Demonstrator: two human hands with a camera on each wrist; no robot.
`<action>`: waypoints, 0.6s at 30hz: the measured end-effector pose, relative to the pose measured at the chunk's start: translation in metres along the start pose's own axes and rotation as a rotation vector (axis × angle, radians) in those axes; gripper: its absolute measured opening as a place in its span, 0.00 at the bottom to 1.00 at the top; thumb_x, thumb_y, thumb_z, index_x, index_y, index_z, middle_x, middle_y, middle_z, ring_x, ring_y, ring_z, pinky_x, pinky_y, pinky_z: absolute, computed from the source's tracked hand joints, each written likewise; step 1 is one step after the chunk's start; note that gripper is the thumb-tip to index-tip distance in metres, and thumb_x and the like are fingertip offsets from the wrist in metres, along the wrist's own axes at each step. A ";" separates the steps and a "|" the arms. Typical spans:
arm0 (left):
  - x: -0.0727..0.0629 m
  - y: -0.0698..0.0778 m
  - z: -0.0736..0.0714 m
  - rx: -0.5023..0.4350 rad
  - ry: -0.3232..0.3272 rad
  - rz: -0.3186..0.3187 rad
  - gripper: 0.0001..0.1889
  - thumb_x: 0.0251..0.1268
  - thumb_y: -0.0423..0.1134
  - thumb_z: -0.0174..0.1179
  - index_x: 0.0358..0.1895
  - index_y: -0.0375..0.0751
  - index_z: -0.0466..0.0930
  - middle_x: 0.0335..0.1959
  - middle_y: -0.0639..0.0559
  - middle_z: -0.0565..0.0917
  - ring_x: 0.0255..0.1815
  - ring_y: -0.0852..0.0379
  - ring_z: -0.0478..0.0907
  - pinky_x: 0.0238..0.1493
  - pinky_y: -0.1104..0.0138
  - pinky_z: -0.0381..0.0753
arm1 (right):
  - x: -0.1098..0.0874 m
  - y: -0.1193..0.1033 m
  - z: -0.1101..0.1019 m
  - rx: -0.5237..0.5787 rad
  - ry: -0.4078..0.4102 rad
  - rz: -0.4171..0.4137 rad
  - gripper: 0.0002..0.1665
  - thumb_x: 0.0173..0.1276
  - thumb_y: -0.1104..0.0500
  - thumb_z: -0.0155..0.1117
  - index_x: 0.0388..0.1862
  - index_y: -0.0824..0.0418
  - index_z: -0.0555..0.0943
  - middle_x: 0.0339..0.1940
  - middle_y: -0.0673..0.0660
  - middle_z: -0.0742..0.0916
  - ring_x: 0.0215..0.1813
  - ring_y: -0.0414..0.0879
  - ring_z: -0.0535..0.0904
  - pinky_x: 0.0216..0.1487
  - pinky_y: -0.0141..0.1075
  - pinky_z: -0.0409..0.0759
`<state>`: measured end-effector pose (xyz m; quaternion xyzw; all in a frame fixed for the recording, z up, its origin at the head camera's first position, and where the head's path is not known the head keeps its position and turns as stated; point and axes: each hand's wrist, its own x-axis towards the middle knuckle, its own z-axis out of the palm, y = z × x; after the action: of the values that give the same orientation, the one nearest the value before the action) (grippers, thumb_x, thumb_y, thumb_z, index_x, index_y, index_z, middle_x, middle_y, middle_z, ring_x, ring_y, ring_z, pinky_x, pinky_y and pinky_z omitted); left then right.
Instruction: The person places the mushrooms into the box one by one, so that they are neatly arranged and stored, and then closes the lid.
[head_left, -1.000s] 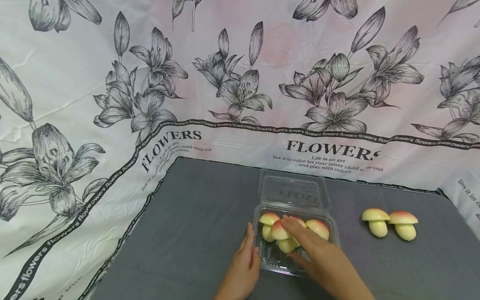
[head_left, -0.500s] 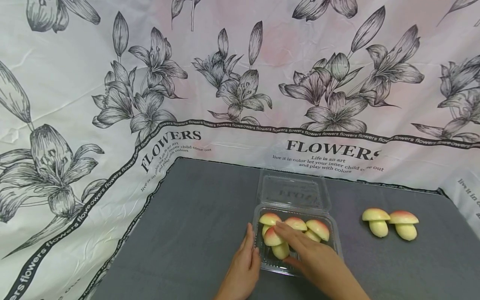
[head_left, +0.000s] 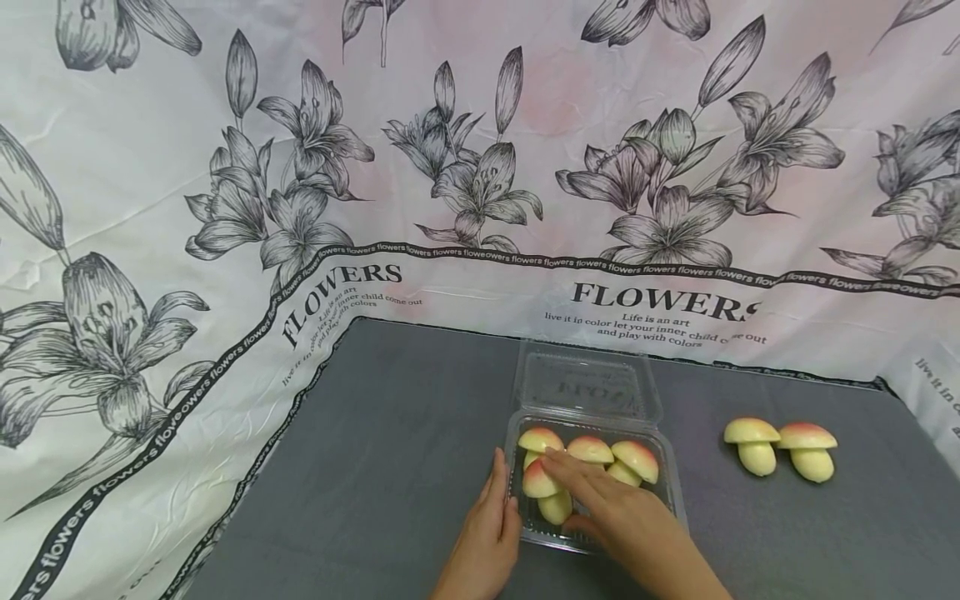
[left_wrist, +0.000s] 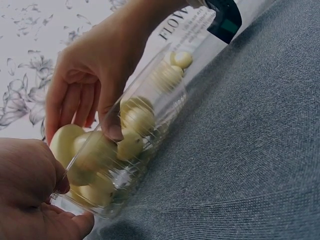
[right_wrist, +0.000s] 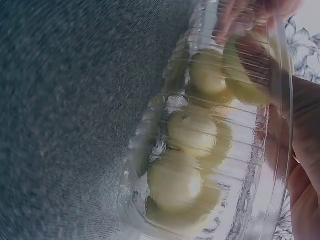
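Observation:
My right hand (head_left: 633, 517) holds a yellow toy mushroom (head_left: 552, 502) with a red-tinged cap, its thumb and fingers around it, in the front left of a clear plastic clamshell box (head_left: 677, 492). Behind it in the box stand three like mushrooms: a left one (head_left: 540, 437), a middle one (head_left: 589, 450) and a right one (head_left: 637, 461). My left hand (head_left: 483, 529) grips the box's left side. In the left wrist view its thumb and a finger pinch the rim. Through the clear wall, the right wrist view shows mushroom stems (right_wrist: 192, 131); the right fingertips are partly hidden.
The box's transparent lid (head_left: 588, 385) lies folded back behind it. On the grey cloth to the right lie two more mushrooms, one (head_left: 752, 444) touching the other (head_left: 807, 450). A flower-printed curtain (head_left: 480, 183) hangs behind the table (head_left: 397, 433).
My right hand has moved the held mushroom left and towards the front of the box, uncovering the middle one behind. The left hand stays in place at the box's side.

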<state>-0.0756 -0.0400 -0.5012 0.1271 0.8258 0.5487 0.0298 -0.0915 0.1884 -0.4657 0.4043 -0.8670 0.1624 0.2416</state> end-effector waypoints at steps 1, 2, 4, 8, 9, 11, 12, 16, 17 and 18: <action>0.000 0.000 0.000 -0.001 0.000 0.000 0.35 0.85 0.32 0.46 0.86 0.31 0.42 0.85 0.35 0.54 0.82 0.41 0.57 0.77 0.42 0.61 | 0.000 0.000 0.000 0.003 0.001 -0.004 0.65 0.40 0.57 0.91 0.80 0.59 0.71 0.74 0.51 0.82 0.60 0.46 0.87 0.50 0.38 0.87; 0.000 0.000 0.000 -0.003 -0.001 -0.002 0.35 0.85 0.32 0.46 0.86 0.31 0.41 0.85 0.35 0.53 0.83 0.41 0.57 0.77 0.42 0.61 | 0.000 0.000 0.000 0.003 -0.003 -0.006 0.64 0.41 0.56 0.91 0.80 0.59 0.71 0.74 0.51 0.82 0.61 0.46 0.86 0.51 0.38 0.87; 0.000 0.000 0.000 -0.006 -0.001 -0.006 0.35 0.85 0.33 0.46 0.86 0.32 0.41 0.85 0.35 0.54 0.83 0.41 0.57 0.77 0.42 0.61 | 0.000 0.000 0.000 0.007 -0.005 -0.013 0.63 0.42 0.56 0.90 0.80 0.59 0.71 0.74 0.51 0.82 0.62 0.45 0.86 0.52 0.37 0.87; -0.001 0.000 0.000 -0.011 -0.004 -0.012 0.35 0.85 0.33 0.46 0.86 0.32 0.41 0.85 0.35 0.54 0.83 0.41 0.57 0.77 0.42 0.61 | 0.000 0.000 0.000 0.012 0.002 -0.031 0.62 0.43 0.56 0.89 0.80 0.60 0.72 0.74 0.52 0.82 0.62 0.45 0.86 0.52 0.38 0.86; -0.001 0.000 0.000 -0.009 -0.003 -0.012 0.35 0.85 0.33 0.46 0.86 0.32 0.41 0.85 0.35 0.54 0.83 0.41 0.57 0.77 0.42 0.61 | 0.000 0.001 0.000 0.012 0.007 -0.036 0.62 0.43 0.56 0.89 0.80 0.60 0.72 0.74 0.52 0.82 0.62 0.46 0.86 0.52 0.38 0.86; -0.001 0.000 0.001 -0.003 0.001 -0.011 0.35 0.85 0.33 0.46 0.86 0.31 0.42 0.85 0.35 0.54 0.83 0.41 0.57 0.78 0.42 0.61 | 0.000 0.001 0.000 0.012 0.011 -0.041 0.61 0.44 0.55 0.88 0.79 0.60 0.72 0.73 0.52 0.82 0.61 0.45 0.86 0.52 0.38 0.86; 0.000 0.000 0.001 0.000 0.002 -0.011 0.35 0.85 0.33 0.46 0.86 0.32 0.42 0.85 0.35 0.54 0.83 0.41 0.57 0.78 0.42 0.61 | 0.000 0.001 0.000 0.016 0.010 -0.042 0.60 0.44 0.55 0.88 0.79 0.60 0.72 0.73 0.52 0.82 0.61 0.45 0.86 0.52 0.38 0.86; 0.000 0.000 0.001 -0.001 0.004 -0.004 0.35 0.85 0.33 0.46 0.86 0.31 0.42 0.85 0.35 0.54 0.82 0.41 0.57 0.78 0.43 0.61 | -0.001 0.003 0.001 0.031 0.008 -0.051 0.59 0.47 0.54 0.86 0.79 0.61 0.72 0.74 0.52 0.82 0.62 0.45 0.86 0.54 0.37 0.86; 0.000 0.000 0.001 -0.003 0.003 -0.003 0.35 0.85 0.33 0.46 0.86 0.31 0.42 0.85 0.35 0.53 0.82 0.42 0.57 0.78 0.43 0.61 | -0.001 0.003 0.001 0.030 0.006 -0.055 0.58 0.47 0.54 0.86 0.79 0.61 0.72 0.73 0.52 0.82 0.61 0.45 0.86 0.54 0.37 0.86; 0.000 0.000 0.000 -0.005 0.003 -0.002 0.35 0.85 0.33 0.46 0.86 0.31 0.42 0.85 0.35 0.53 0.82 0.42 0.57 0.77 0.43 0.62 | -0.001 0.003 0.001 0.031 0.004 -0.058 0.58 0.47 0.55 0.86 0.79 0.61 0.72 0.73 0.52 0.82 0.61 0.45 0.87 0.54 0.37 0.86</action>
<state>-0.0754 -0.0397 -0.5014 0.1254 0.8245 0.5511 0.0296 -0.0932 0.1901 -0.4678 0.4326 -0.8519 0.1694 0.2416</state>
